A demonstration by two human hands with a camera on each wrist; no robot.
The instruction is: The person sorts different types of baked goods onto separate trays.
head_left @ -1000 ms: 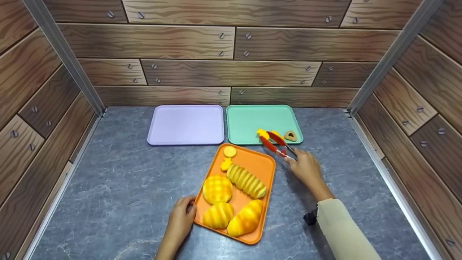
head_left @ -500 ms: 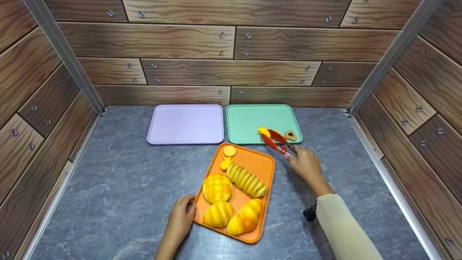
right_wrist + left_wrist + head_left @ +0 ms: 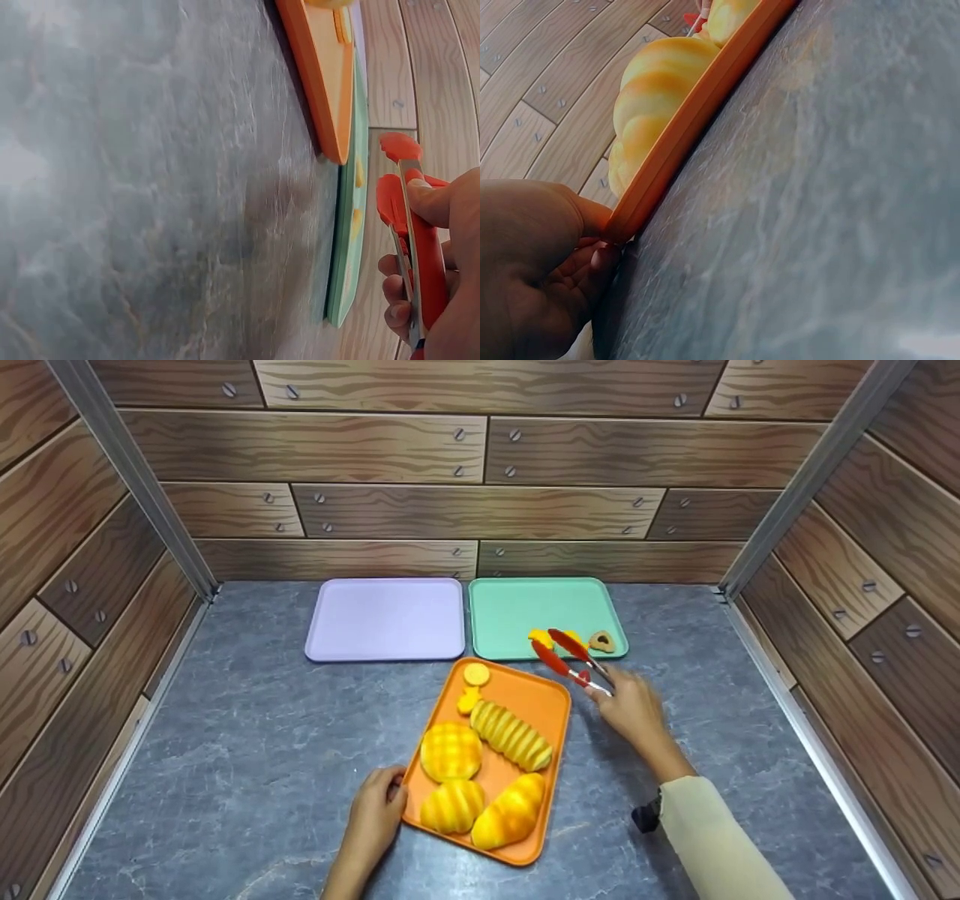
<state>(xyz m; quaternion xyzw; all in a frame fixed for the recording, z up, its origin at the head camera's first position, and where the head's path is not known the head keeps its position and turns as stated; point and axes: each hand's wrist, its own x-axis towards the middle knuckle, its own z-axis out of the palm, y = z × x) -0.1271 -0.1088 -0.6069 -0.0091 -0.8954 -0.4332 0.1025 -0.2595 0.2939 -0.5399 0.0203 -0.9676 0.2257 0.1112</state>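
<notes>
My left hand (image 3: 375, 810) pinches the near left rim of an orange tray (image 3: 529, 690), thumb over the edge and fingers beneath, as the left wrist view shows. My right hand (image 3: 634, 705) grips red-tipped tongs (image 3: 551, 658), whose tips stand apart with nothing between them in the right wrist view. Those tips hover over the near side of a green tray (image 3: 517, 607). On that tray are a yellow piece (image 3: 538, 637), another partly hidden behind the tongs, and a brown cookie (image 3: 600, 648) with a dark heart centre.
The orange tray bears a round yellow cookie (image 3: 476, 674), a small yellow shaped piece (image 3: 469, 701), a ridged long bread (image 3: 511, 735), a round bun (image 3: 451, 752) and two rolls (image 3: 510, 812). Left of the green tray lies a purple tray (image 3: 386, 619). Wood-patterned walls enclose the table.
The tongs shift slightly right, then back left and toward me, with their tips spreading apart. The left yellow piece now lies a little farther left on the green tray. My left hand stays put.
</notes>
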